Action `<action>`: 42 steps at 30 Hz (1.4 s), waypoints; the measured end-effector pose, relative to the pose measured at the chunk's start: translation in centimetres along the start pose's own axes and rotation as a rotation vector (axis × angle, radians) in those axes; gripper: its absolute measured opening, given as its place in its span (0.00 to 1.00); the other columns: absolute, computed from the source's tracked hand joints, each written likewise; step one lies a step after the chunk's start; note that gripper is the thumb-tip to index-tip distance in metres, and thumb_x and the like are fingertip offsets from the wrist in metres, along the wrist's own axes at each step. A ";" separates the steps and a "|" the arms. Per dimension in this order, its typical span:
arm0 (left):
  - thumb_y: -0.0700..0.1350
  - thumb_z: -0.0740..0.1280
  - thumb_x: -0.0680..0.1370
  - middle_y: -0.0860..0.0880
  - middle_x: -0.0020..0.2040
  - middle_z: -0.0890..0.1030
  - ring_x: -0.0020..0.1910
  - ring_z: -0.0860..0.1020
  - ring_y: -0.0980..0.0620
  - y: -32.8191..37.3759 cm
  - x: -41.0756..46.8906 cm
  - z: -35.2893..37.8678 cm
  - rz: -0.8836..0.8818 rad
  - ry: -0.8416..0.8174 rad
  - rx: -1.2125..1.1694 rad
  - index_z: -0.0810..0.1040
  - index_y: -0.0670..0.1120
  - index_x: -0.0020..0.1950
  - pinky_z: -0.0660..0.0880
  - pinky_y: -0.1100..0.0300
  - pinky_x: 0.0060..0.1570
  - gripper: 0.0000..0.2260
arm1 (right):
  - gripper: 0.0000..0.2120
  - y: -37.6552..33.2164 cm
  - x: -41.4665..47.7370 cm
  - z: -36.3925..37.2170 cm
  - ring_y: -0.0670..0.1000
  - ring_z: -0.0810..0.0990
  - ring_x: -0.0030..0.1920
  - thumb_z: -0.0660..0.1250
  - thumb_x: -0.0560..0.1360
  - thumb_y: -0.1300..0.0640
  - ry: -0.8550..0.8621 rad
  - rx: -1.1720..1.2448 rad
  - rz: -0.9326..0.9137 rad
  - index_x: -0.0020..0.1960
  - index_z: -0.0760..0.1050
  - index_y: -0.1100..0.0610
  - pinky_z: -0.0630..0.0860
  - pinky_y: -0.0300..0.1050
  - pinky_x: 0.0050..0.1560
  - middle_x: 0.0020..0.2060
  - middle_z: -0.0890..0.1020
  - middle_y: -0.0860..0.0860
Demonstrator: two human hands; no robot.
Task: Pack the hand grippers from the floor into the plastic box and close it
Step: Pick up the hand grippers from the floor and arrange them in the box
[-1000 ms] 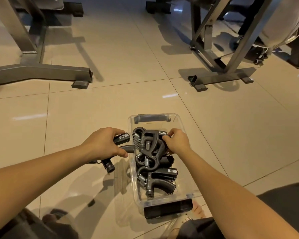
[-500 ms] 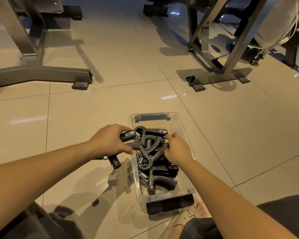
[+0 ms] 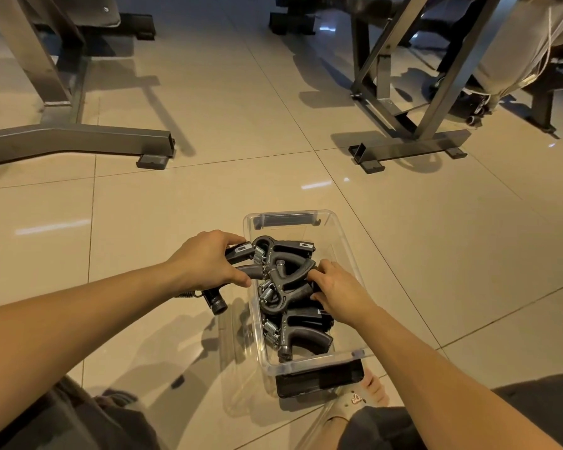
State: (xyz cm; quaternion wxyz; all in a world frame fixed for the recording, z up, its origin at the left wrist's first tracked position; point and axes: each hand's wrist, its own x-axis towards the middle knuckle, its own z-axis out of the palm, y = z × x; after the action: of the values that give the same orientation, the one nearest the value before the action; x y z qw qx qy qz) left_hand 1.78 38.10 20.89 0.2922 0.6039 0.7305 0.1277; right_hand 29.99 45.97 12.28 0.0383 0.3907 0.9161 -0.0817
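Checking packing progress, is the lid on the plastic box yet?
No, the box is open on top, and the right hand grips a hand gripper inside it.

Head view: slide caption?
Left hand holds a hand gripper beside the clear plastic box; right hand grips another gripper inside.

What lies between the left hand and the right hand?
In the head view, the left wall of the plastic box and the hand grippers piled inside lie between the left hand and right hand; each grips one.
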 end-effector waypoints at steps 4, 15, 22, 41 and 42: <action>0.60 0.81 0.62 0.53 0.64 0.81 0.59 0.79 0.51 0.1 0.1 0.2 0.003 -0.006 0.007 0.73 0.53 0.74 0.74 0.57 0.55 0.42 | 0.13 0.1 -0.2 0.0 0.57 0.77 0.53 0.72 0.76 0.53 0.078 0.033 0.077 0.59 0.76 0.56 0.75 0.49 0.48 0.54 0.76 0.55; 0.59 0.81 0.63 0.53 0.62 0.82 0.56 0.78 0.51 -0.5 -0.2 0.3 -0.003 -0.008 0.012 0.74 0.52 0.73 0.72 0.59 0.51 0.40 | 0.17 -0.6 0.2 1.2 0.56 0.77 0.55 0.72 0.76 0.52 0.032 -0.005 0.147 0.62 0.76 0.55 0.79 0.52 0.49 0.57 0.76 0.55; 0.59 0.81 0.63 0.53 0.63 0.81 0.58 0.79 0.51 -0.3 -0.1 0.5 0.001 0.002 0.009 0.74 0.52 0.73 0.74 0.58 0.54 0.41 | 0.21 -1.4 0.5 -0.1 0.55 0.77 0.56 0.71 0.76 0.44 0.014 -0.055 0.206 0.62 0.74 0.55 0.76 0.49 0.46 0.56 0.76 0.53; 0.62 0.78 0.68 0.55 0.56 0.82 0.48 0.81 0.56 1.5 0.2 -1.8 0.109 0.054 -0.191 0.76 0.57 0.69 0.79 0.57 0.51 0.32 | 0.06 -6.8 3.8 -9.5 0.50 0.81 0.33 0.70 0.79 0.61 -0.056 1.346 0.398 0.51 0.81 0.65 0.79 0.43 0.35 0.36 0.83 0.56; 0.61 0.76 0.71 0.53 0.53 0.83 0.45 0.83 0.54 1.4 0.4 -2.2 0.083 0.023 -0.225 0.77 0.56 0.66 0.80 0.56 0.46 0.26 | 0.07 -6.1 3.8 -9.7 0.49 0.81 0.33 0.70 0.79 0.62 -0.018 1.365 0.428 0.52 0.81 0.65 0.80 0.42 0.35 0.36 0.83 0.57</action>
State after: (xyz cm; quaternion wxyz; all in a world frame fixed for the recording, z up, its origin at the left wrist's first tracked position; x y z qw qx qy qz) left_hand 1.59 39.14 23.29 0.3442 0.5957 0.6891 0.2277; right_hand 22.86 46.27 22.04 -0.1921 0.4982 0.5633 -0.6305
